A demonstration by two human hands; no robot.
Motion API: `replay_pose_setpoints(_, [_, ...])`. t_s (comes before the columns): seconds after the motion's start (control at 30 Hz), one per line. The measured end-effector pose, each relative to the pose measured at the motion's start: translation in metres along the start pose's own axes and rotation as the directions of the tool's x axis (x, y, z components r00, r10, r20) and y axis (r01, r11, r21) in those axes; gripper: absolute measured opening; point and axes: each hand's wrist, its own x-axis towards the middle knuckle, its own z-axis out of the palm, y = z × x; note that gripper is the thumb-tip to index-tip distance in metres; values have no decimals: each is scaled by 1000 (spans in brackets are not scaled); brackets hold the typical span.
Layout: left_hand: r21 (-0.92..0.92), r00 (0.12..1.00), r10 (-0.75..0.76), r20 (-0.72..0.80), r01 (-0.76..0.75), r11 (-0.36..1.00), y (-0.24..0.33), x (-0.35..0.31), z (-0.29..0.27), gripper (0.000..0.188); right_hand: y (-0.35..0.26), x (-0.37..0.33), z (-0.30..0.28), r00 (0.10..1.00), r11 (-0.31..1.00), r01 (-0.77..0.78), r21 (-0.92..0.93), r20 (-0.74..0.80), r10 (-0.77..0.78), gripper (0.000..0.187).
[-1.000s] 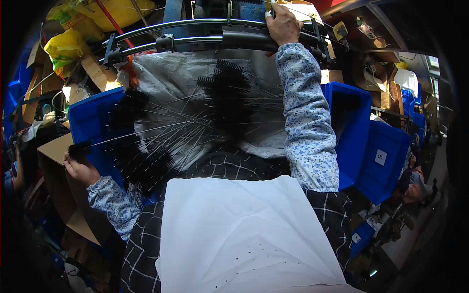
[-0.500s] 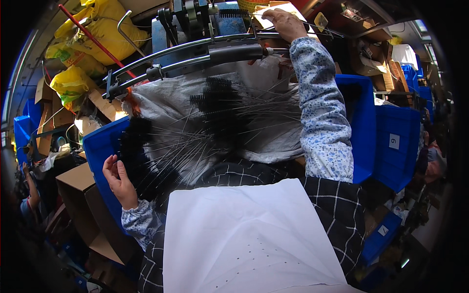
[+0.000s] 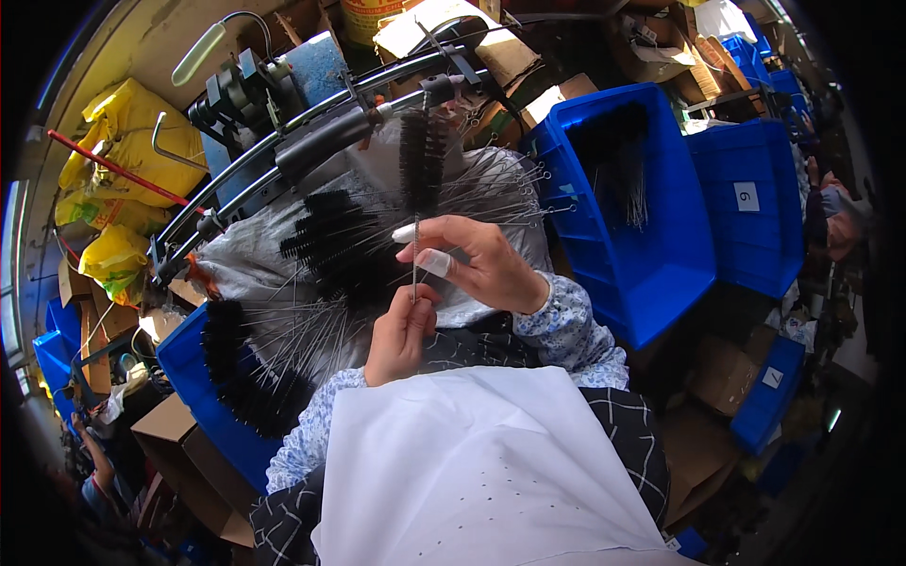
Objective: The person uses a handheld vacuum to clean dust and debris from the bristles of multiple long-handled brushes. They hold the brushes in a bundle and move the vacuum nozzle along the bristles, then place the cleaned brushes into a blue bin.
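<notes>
No longer apart, my left hand and right hand are sharing one black twisted-wire brush before me, the left pinching its stem low, the right curling higher, how tightly I can't tell.

A production workshop is indicated. A machine with metal rails is installed, and black-bristled wire brushes are heaped in bulk before it. Blue plastic bins, some labelled, are placed on both sides. Cardboard boxes and yellow sacks are stored nearby; another person is seen in the background.
</notes>
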Motion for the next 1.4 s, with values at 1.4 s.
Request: replay_pose_setpoints(1.4, [497,871,86,-484,193,846,28,-110,-95,12,-19,-95,-112,776,928,-101,-358,-612,-151,35])
